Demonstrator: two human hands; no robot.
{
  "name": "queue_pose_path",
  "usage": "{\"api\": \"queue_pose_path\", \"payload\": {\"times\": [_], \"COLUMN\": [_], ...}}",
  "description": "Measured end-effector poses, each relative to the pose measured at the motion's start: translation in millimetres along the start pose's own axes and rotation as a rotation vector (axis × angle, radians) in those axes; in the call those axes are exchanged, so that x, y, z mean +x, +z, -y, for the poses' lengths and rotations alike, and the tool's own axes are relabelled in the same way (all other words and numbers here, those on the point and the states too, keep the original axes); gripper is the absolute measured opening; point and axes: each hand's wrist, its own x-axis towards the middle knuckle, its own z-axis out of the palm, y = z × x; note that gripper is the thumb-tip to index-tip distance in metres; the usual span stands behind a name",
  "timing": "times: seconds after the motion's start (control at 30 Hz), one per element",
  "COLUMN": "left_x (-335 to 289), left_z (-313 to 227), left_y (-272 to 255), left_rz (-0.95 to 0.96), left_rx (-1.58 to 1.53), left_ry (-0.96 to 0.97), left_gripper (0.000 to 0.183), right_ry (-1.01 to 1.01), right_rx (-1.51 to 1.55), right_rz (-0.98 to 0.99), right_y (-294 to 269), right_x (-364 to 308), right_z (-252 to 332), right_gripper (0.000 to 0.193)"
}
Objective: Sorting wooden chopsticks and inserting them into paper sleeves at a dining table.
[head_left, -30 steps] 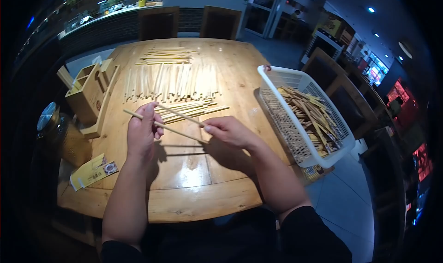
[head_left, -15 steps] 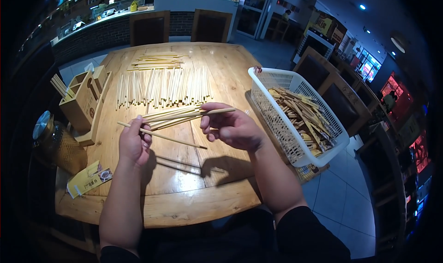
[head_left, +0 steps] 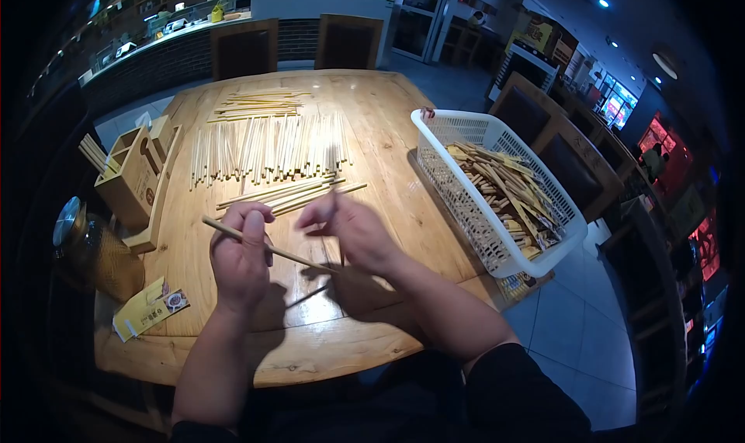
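With the chopstick held in the left hand above the wooden table, steady it between thumb and fingers, moving the right hand, whose blurred grip cannot be determined, without knocking it.

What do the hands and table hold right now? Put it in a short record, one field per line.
Left hand: grips one chopstick
Right hand: raised, blurred; cannot tell whether it holds anything
Table middle: row of chopsticks side by side
Beyond the row: small pile
Just past the hands: loose bunch
Right: white basket with many sticks
Left: wooden box, jar, yellow packet
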Motion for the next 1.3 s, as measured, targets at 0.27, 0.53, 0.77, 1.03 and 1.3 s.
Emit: {"api": "queue_pose_path", "payload": {"times": [0.27, 0.53, 0.77, 1.03, 1.3], "left_x": [1, 1, -7, -16, -84], "left_z": [-3, -10, -15, -67, -28], "left_y": [8, 10, 9, 2, -115], "left_rz": [0.068, 0.054, 0.126, 0.489, 0.256], "left_rx": [0.316, 0.258, 0.402, 0.658, 1.147], "left_ry": [0.537, 0.442, 0.367, 0.449, 0.148], "left_gripper": [0.046, 0.042, 0.015, 0.006, 0.007], "right_ry": [-0.028, 0.052, 0.116, 0.154, 0.089], "right_rx": [-0.388, 0.136, 0.094, 0.073, 0.026], "right_rz": [0.267, -0.006, -0.056, -0.210, -0.333], "right_y": [25, 11, 15, -20, -25], "right_x": [-13, -9, -8, -2, 5], "right_z": [19, -3, -19, -14, -8], "right_gripper": [0.021, 0.032, 0.036, 0.036, 0.035]}}
